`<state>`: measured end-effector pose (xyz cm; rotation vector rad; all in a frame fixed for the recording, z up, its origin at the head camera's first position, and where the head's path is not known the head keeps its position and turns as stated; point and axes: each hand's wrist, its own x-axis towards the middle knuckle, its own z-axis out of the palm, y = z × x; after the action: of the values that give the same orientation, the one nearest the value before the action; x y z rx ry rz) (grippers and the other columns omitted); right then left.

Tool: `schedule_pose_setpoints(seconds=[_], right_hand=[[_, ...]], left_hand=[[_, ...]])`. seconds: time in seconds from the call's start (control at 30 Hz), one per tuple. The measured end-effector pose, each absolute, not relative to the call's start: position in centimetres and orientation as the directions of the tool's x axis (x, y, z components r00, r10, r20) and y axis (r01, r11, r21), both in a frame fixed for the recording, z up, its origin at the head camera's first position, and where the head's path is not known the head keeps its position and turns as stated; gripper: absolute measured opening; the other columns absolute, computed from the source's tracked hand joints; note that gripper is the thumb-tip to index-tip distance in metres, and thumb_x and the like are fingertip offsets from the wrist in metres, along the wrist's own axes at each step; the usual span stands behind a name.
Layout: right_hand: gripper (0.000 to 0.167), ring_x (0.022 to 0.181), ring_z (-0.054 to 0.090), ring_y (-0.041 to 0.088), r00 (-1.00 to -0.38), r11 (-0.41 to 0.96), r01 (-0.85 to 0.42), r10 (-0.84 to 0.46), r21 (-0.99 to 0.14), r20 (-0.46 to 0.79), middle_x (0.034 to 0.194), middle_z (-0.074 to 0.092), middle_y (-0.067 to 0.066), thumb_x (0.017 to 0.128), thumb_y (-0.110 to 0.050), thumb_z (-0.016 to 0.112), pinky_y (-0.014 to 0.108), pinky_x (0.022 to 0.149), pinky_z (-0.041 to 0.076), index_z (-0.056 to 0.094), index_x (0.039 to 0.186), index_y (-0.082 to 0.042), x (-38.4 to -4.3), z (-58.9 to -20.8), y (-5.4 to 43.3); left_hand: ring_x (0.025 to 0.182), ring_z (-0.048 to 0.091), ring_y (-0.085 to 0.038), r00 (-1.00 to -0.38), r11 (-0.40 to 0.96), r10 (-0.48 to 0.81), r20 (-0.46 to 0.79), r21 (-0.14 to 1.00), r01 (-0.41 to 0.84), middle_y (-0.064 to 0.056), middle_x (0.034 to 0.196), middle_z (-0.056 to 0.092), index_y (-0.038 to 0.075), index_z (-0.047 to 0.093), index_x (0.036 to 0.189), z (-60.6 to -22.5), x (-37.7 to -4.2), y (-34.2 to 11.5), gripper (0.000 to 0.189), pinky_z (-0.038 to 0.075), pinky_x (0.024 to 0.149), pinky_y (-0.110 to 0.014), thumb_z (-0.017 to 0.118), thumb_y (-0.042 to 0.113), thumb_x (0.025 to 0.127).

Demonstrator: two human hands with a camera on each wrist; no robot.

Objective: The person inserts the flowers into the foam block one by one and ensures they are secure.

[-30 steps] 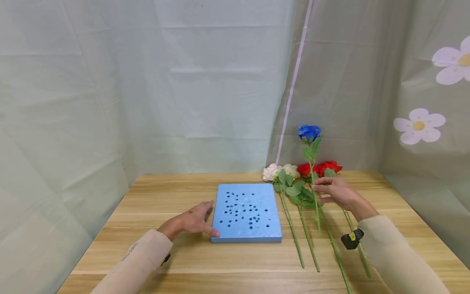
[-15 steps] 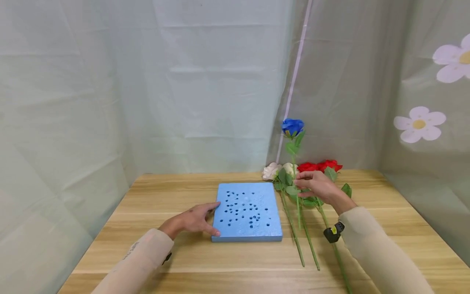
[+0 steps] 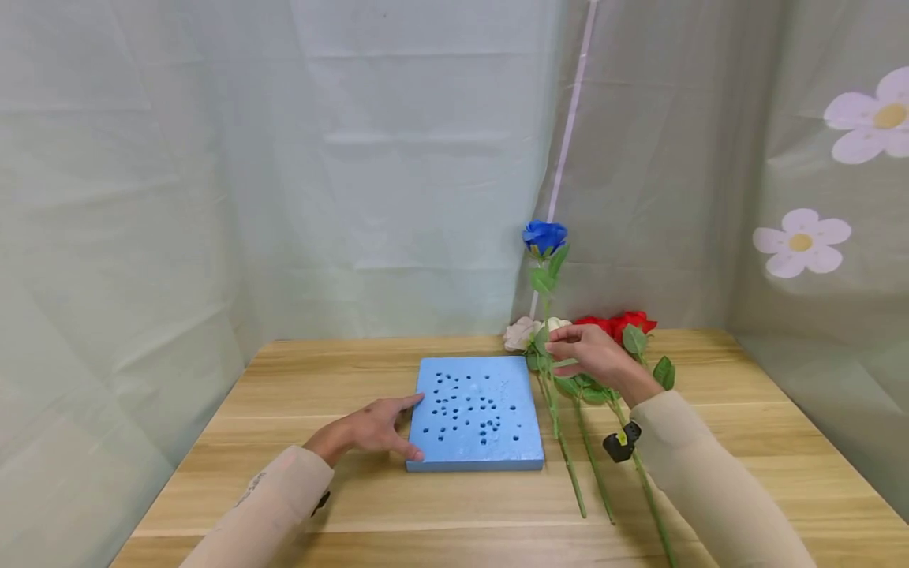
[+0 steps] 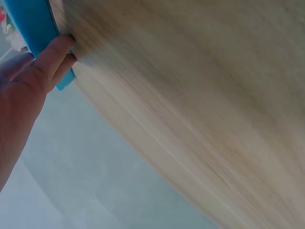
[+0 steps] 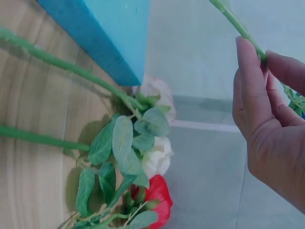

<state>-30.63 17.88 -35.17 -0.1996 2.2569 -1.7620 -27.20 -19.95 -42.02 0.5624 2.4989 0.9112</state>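
My right hand [image 3: 596,359] pinches the green stem of a blue rose [image 3: 544,238] between thumb and fingers, holding it upright above the other flowers. In the right wrist view the stem [image 5: 233,20] passes between the thumb and fingertips. My left hand [image 3: 376,426] touches the left edge of a light blue board [image 3: 472,451] full of small holes. Its thumb lies at the front left corner, and the fingers are spread. The left wrist view has fingers [image 4: 52,57] against the side of the board.
Right of the board, a pinkish white rose [image 3: 521,334], a white rose [image 3: 557,323] and red roses [image 3: 634,322] lie on the wooden table [image 3: 398,517], stems toward the front. Pale curtains [image 3: 398,197] hang behind and at both sides.
My right hand has carried the blue rose leftward, from over the red roses to beside the board, and the bloom is slightly higher. My left hand stays at the board's edge.
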Motion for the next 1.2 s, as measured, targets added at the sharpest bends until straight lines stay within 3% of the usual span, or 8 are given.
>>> schedule_pose_setpoints(seconds=[0.17,0.33,0.57,0.87,1.07,1.2], right_hand=[[0.029,0.100,0.057,0.030,-0.952,0.250,0.052,-0.280,-0.967,-0.124,0.105,0.056,0.014,0.100,-0.009,0.060,0.047,0.089,0.057,0.053,0.121,0.009,-30.9,-34.9,17.2],[0.025,0.102,0.057,0.032,-0.953,0.254,0.045,-0.279,-0.966,-0.117,0.107,0.056,0.016,0.100,-0.010,0.060,0.050,0.092,0.054,0.055,0.119,0.006,-31.1,-34.5,16.4],[0.026,0.108,0.055,0.034,-0.955,0.240,0.048,-0.274,-0.970,-0.115,0.114,0.056,0.017,0.100,-0.009,0.059,0.047,0.090,0.056,0.054,0.121,0.006,-31.8,-33.9,14.9],[0.020,0.094,0.057,0.023,-0.957,0.220,0.041,-0.272,-0.975,-0.102,0.105,0.056,0.012,0.100,-0.007,0.058,0.053,0.094,0.053,0.055,0.115,0.005,-31.9,-33.3,13.8],[0.019,0.098,0.059,0.025,-0.957,0.209,0.060,-0.267,-0.976,-0.116,0.112,0.057,0.015,0.100,-0.006,0.059,0.050,0.093,0.054,0.055,0.115,0.005,-32.1,-33.4,13.3],[0.021,0.104,0.061,0.033,-0.957,0.199,0.062,-0.266,-0.978,-0.114,0.110,0.059,0.016,0.100,-0.005,0.059,0.048,0.091,0.055,0.054,0.116,0.006,-32.1,-33.3,12.8]], left_hand=[[0.146,0.028,-0.036,-0.832,0.712,0.500,-0.241,0.662,0.236,-0.021,0.159,0.030,-0.002,0.032,0.154,-41.9,-27.1,-19.9,0.105,0.026,0.117,-0.053,0.090,0.034,0.074],[0.145,0.029,-0.037,-0.835,0.716,0.494,-0.240,0.657,0.234,-0.021,0.159,0.031,-0.001,0.033,0.154,-41.9,-27.1,-20.1,0.105,0.027,0.117,-0.053,0.090,0.035,0.074],[0.145,0.028,-0.037,-0.833,0.706,0.502,-0.231,0.667,0.241,-0.021,0.159,0.031,0.002,0.032,0.155,-42.1,-27.3,-20.2,0.104,0.026,0.117,-0.055,0.090,0.035,0.074],[0.145,0.029,-0.036,-0.827,0.712,0.511,-0.233,0.654,0.255,-0.020,0.159,0.031,0.003,0.033,0.155,-42.2,-27.5,-20.1,0.104,0.026,0.117,-0.054,0.089,0.037,0.074],[0.145,0.029,-0.035,-0.828,0.722,0.504,-0.246,0.646,0.248,-0.019,0.159,0.031,0.004,0.034,0.155,-42.1,-27.5,-20.0,0.103,0.027,0.117,-0.054,0.089,0.037,0.074],[0.145,0.029,-0.035,-0.830,0.731,0.496,-0.256,0.639,0.240,-0.019,0.159,0.031,0.004,0.034,0.155,-41.9,-27.5,-19.8,0.103,0.027,0.117,-0.054,0.089,0.038,0.074]])
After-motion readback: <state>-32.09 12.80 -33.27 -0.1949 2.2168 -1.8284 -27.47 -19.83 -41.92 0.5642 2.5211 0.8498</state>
